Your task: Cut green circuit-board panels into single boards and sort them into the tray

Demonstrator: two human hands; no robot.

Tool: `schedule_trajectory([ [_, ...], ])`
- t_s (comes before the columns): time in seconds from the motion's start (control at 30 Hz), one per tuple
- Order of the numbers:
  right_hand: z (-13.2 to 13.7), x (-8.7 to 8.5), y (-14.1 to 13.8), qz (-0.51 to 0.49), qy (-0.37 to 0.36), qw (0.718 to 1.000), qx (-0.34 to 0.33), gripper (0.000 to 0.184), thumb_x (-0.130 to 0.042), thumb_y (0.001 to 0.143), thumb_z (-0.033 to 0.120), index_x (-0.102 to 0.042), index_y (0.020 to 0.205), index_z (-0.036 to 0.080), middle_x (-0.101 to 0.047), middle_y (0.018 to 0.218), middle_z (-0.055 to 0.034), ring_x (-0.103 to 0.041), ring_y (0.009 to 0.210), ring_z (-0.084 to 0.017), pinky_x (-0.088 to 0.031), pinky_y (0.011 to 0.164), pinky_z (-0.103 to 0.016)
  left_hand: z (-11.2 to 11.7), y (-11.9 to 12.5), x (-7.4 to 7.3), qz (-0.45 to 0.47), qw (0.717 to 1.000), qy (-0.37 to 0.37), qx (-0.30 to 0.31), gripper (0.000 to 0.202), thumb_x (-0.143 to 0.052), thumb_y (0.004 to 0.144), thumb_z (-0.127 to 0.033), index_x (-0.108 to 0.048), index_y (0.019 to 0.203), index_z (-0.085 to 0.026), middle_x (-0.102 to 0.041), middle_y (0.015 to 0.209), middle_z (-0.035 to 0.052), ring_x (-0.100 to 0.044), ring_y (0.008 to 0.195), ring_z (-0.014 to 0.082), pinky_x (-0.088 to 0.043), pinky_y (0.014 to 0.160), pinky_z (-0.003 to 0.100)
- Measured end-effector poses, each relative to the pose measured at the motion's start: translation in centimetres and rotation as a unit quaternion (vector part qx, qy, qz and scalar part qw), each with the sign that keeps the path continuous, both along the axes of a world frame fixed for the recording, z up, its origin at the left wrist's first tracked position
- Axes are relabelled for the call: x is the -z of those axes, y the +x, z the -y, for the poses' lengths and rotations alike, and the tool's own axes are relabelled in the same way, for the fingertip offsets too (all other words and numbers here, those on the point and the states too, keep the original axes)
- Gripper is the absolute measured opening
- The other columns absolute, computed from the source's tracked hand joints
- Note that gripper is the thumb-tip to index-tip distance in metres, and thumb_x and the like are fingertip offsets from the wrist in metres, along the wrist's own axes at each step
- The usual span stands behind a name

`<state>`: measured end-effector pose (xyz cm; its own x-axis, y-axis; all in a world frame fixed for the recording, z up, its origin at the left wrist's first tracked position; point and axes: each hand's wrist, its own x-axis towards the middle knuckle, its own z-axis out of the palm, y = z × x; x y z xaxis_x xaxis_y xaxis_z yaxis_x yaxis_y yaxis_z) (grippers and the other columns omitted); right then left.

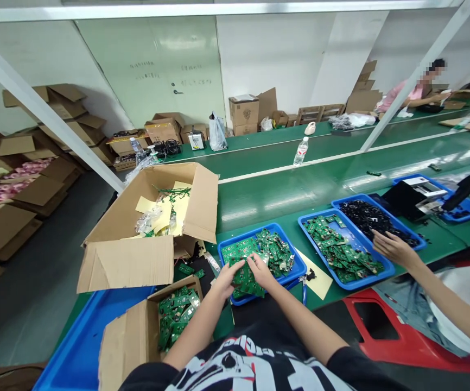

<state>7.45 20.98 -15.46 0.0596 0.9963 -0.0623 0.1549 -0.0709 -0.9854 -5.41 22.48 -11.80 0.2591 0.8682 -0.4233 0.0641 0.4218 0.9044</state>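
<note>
My left hand (227,278) and my right hand (261,270) both grip a green circuit-board panel (246,281) over the near edge of a blue tray (293,272). The tray holds several more green boards (273,251). Fingers of both hands curl round the panel's top edge. A small cardboard box (135,336) of green boards sits by my left forearm.
A large open cardboard box (145,239) with yellow sheets stands to the left. Another person's hand (393,248) rests at a second blue tray (381,269) of boards; a third tray (375,216) holds black parts. A red stool (385,331), a water bottle (300,151), stacked boxes behind.
</note>
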Motion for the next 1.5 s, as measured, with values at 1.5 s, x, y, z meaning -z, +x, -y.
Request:
schedule_trajectory([
  [1.5,-2.3,-1.9,7.2,0.320,-0.167,0.927,0.106,0.041,-0.031,0.087,0.043,-0.050,0.103,0.011,-0.062,0.093,-0.0196,-0.059,0.086,-0.026,-0.040,0.072,-0.034,-1.3,3.8,2.2,-0.189,0.973,0.129,-0.032,0.041,-0.035,0.077,-0.059,-0.041,0.066,-0.020,-0.038,0.050,-0.0055,-0.044,0.043,0.0111,-0.037,0.038,0.022],
])
